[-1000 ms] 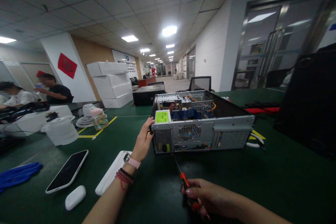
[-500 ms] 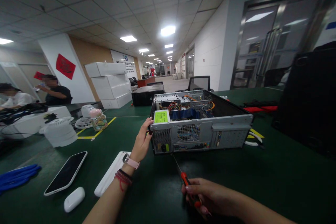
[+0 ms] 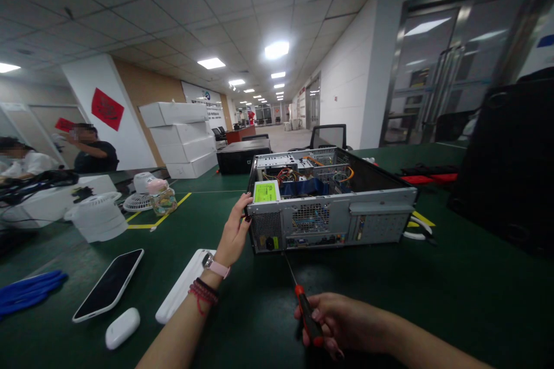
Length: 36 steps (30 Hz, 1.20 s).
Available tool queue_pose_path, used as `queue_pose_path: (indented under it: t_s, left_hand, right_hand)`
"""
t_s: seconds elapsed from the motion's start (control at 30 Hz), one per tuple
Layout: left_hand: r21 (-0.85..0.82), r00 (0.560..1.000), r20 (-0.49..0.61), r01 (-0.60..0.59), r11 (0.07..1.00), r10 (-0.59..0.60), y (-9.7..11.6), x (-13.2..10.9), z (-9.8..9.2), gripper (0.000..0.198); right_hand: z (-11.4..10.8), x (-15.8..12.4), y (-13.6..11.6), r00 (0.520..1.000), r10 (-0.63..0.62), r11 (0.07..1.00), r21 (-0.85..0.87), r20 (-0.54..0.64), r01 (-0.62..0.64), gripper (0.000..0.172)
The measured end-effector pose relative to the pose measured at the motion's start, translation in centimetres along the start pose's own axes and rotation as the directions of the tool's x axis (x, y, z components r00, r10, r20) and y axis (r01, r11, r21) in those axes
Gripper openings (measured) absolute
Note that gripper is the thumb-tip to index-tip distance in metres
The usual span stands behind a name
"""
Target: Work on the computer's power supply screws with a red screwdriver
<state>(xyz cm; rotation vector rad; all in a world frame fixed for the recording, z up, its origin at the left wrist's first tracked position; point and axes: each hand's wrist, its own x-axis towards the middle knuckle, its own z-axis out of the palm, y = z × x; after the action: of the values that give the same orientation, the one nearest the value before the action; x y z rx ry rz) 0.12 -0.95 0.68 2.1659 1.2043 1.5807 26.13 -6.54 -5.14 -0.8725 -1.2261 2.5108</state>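
An open desktop computer case (image 3: 372,207) lies flat on the green table, its rear panel facing me, with cables and a green-labelled power supply (image 3: 266,192) inside. My left hand (image 3: 234,234) rests against the case's left rear corner, fingers stretched along the edge. My right hand (image 3: 341,323) is closed round the red-and-black handle of a screwdriver (image 3: 305,307). Its thin shaft reaches up to the bottom edge of the rear panel.
A phone (image 3: 109,284), a white earbud case (image 3: 122,328) and a white flat box (image 3: 182,285) lie left of my arm. Blue gloves (image 3: 26,290), small white fans (image 3: 98,216), stacked white boxes (image 3: 179,138) and two seated people are further left. A dark panel (image 3: 511,155) stands at right.
My right hand has shifted its grip slightly on the screwdriver handle, turning it; the left hand and the case stay put.
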Motion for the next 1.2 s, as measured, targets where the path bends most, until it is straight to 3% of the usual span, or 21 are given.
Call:
queue_pose_path:
  t_s: [0.27, 0.63, 1.07, 1.2]
  left_hand:
    - [0.003, 1.0, -0.006, -0.01, 1.0, 0.01, -0.28, 0.01, 0.03, 0.039]
    - [0.02, 1.0, -0.002, -0.011, 1.0, 0.011, -0.37, -0.04, -0.02, 0.04]
    - [0.015, 1.0, -0.001, -0.01, 1.0, 0.01, -0.2, 0.03, -0.06, 0.039]
    - [0.011, 1.0, -0.002, -0.015, 1.0, 0.015, -0.33, 0.03, -0.08, 0.039]
  right_hand:
    - [0.14, -0.15, 0.11, 1.0, -0.014, 1.0, -0.009, -0.02, 0.014, 0.033]
    - [0.51, -0.21, 0.42, 0.989, -0.011, 0.999, -0.033, -0.147, 0.006, 0.035]
    - [0.0, -0.22, 0.03, 0.997, -0.017, 1.0, -0.017, 0.072, 0.019, 0.032]
    - [-0.43, -0.19, 0.08, 0.99, 0.003, 1.0, 0.008, 0.143, -0.005, 0.04]
